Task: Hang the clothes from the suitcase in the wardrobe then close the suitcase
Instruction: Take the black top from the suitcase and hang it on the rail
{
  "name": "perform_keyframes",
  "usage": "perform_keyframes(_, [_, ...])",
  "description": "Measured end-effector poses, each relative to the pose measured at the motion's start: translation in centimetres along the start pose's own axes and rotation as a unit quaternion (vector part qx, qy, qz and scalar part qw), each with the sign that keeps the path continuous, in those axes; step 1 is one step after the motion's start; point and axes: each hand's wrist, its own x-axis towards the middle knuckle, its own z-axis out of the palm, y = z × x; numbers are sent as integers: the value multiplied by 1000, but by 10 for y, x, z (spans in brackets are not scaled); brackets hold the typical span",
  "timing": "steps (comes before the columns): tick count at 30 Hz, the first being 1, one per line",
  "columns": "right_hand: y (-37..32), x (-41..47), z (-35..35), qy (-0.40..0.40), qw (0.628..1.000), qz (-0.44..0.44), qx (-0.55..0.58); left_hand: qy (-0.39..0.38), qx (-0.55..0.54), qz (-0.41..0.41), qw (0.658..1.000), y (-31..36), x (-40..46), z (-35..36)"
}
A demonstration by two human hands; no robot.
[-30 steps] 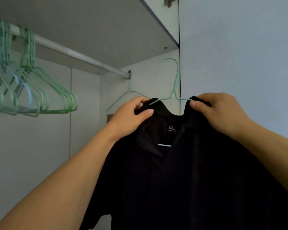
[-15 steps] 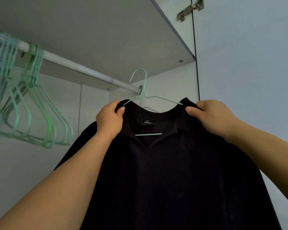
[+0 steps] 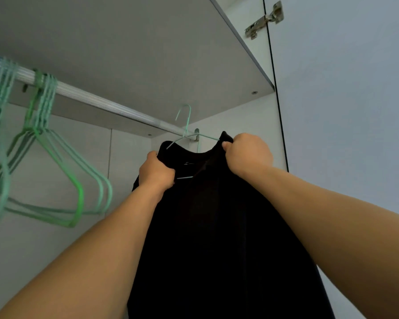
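Hands hold black shirt [image 3: 217, 226] on mint hanger [image 3: 186, 132]: left hand [image 3: 156, 171] and right hand [image 3: 248, 154] clutch its shoulders below rail [image 3: 101, 101]. Risk: hook misses rail, or shirt slips off.

A bunch of empty green hangers [image 3: 55, 171] hangs at nine o'clock; a metal door hinge [image 3: 264, 19] sits at one o'clock; a small screw [image 3: 254, 93] shows beneath the shelf underside [image 3: 124, 54].
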Motion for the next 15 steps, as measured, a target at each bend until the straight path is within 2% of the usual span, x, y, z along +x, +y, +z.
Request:
perform_keyframes(2, [-4,1,8,-10,1000,9,7,2,-20,5,1000,-6,5,2])
perform_keyframes(5, [-8,0,22,-49,999,3,18,7,16,21,1000,-15,9,7])
perform_keyframes(9, [-3,-13,40,-121,992,-18,-3,-20,74,-21,997,-41,3,7])
perform_keyframes(12, [2,-22,40,-130,991,-28,-15,-15,78,-41,996,-59,-5,1])
perform_keyframes(15, [0,-20,32,-194,980,-46,-20,-3,61,-31,998,-62,-4,-5])
